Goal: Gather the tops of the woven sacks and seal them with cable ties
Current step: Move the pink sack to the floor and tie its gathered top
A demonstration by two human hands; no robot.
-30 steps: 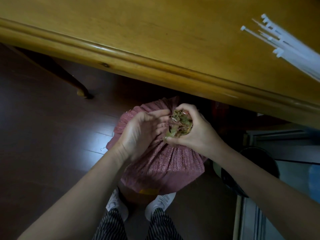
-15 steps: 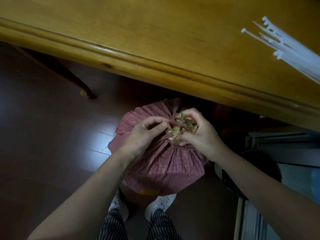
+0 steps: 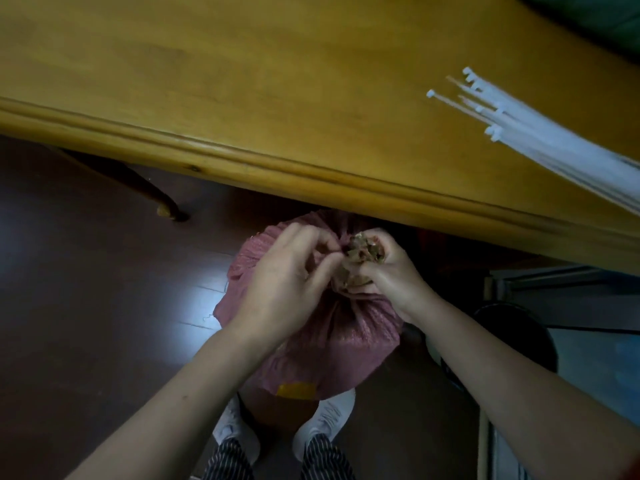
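Sack (image 3: 349, 337) on floor under table (image 3: 311, 168) edge; mouth bunched tighter than a second ago. Right hand (image 3: 391, 275) fists the neck, left hand (image 3: 284, 285) seems to pinch in a last fold. Ties (image 3: 540, 133) lie untouched on table; tying comes next.

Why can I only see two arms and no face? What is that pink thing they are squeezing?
The camera sits on a person's head and looks down, so you see only their arms and white shoes. The pink thing is a woven sack standing on the dark floor. The right hand grips its bunched-up top, and the left hand pinches the cloth beside it. Above is a yellow wooden table. The white sticks on it are cable ties, lying untouched; I see none round the sack.
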